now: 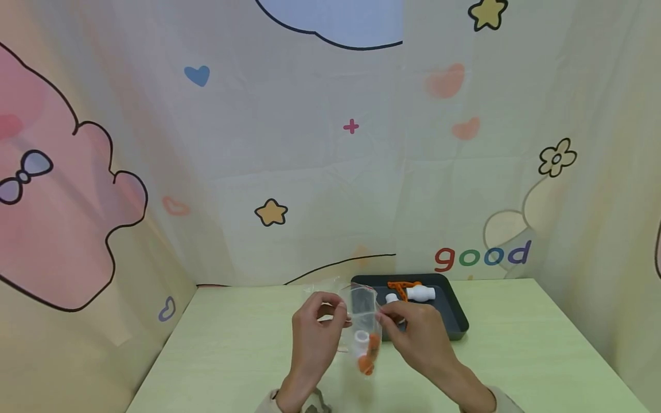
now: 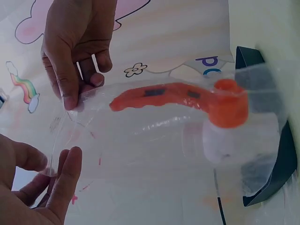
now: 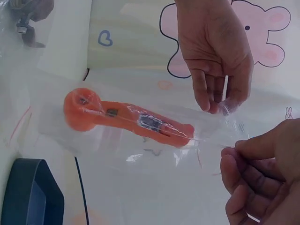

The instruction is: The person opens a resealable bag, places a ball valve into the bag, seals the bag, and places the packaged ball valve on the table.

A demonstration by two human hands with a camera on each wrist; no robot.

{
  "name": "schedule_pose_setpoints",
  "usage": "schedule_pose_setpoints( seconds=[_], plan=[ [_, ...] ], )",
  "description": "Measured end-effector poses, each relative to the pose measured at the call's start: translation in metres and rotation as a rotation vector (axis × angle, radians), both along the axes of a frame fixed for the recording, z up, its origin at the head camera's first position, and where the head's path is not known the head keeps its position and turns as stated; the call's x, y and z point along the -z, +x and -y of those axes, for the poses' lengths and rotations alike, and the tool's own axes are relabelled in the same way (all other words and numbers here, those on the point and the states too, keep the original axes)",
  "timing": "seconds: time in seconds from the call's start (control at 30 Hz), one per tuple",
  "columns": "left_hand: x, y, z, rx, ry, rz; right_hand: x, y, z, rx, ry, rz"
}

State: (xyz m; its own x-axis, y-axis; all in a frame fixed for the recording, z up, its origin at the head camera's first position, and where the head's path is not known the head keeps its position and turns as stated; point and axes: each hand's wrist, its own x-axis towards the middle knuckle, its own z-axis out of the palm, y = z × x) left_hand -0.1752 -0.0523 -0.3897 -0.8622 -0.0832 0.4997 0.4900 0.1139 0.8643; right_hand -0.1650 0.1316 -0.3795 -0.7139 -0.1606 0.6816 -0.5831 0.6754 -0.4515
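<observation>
A clear plastic bag [image 1: 364, 301] hangs upright between my two hands, in front of the dark tray. Inside it are an orange handle-like part [image 2: 164, 96] with a round end and a white tubular piece [image 2: 241, 140], both at the bag's bottom. My left hand [image 1: 317, 330] pinches the bag near its top on one side, thumb against fingertips. On the opposite side the bag's upper edge is pinched by my right hand [image 1: 420, 338]. In the right wrist view the orange part [image 3: 131, 117] shows in front and covers most of the white piece.
Behind the bag, a dark tray [image 1: 457, 312] holds an orange part [image 1: 405, 287] and white bottle-shaped pieces [image 1: 420, 294]. More clear plastic [image 1: 325, 284] lies behind my left hand. A grey metal object [image 1: 316, 402] shows by my left wrist. A printed curtain [image 1: 310, 143] hangs beyond the table.
</observation>
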Motion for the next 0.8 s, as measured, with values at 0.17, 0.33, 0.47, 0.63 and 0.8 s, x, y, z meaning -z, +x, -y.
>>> schedule_pose_setpoints(
  seconds=[0.17,0.33,0.47,0.63,0.8],
  plan=[
    [-0.002,-0.001,0.005,-0.014,-0.010,0.011,-0.004,-0.007,-0.004,-0.025,0.010,-0.120],
    [-0.002,-0.001,0.011,-0.125,-0.125,-0.060,-0.010,-0.008,-0.008,-0.021,0.032,-0.133],
    [-0.002,0.000,0.014,-0.181,-0.221,-0.161,-0.012,-0.008,-0.011,-0.023,0.059,-0.144],
    [-0.007,0.003,0.014,-0.146,-0.282,-0.258,-0.013,-0.008,-0.014,-0.045,0.085,-0.148],
    [-0.012,0.006,0.014,-0.073,-0.356,-0.274,-0.016,-0.006,-0.015,-0.073,0.089,-0.125]
  ],
)
